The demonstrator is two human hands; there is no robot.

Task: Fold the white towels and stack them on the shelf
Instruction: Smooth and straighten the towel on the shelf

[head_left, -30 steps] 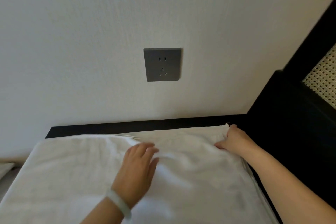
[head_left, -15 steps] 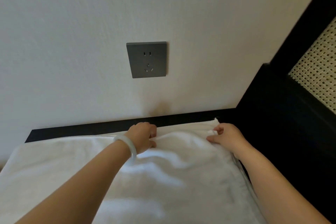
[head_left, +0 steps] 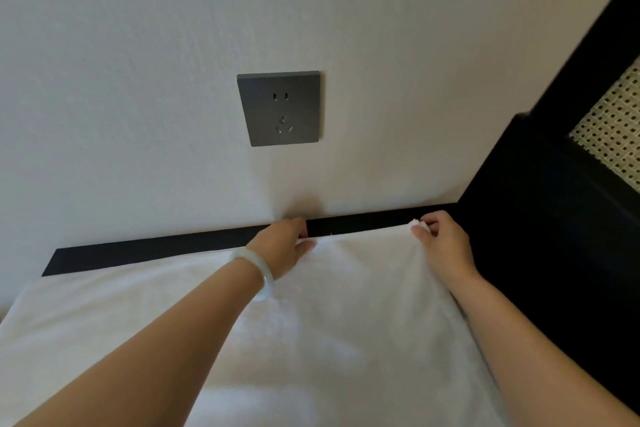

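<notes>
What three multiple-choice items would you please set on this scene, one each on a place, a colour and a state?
1. Where is the socket? A on the wall above the towel; B on the towel; C on the floor.
2. What colour is the socket? A white; B grey; C red.
3. What are the left hand and right hand doing? A lying flat; B hanging free; C holding the towel's far edge.
Answers: 1 A, its plate sits on the pale wall over the towel; 2 B, the plate is dark grey; 3 C, each hand's fingers grip that edge.
</notes>
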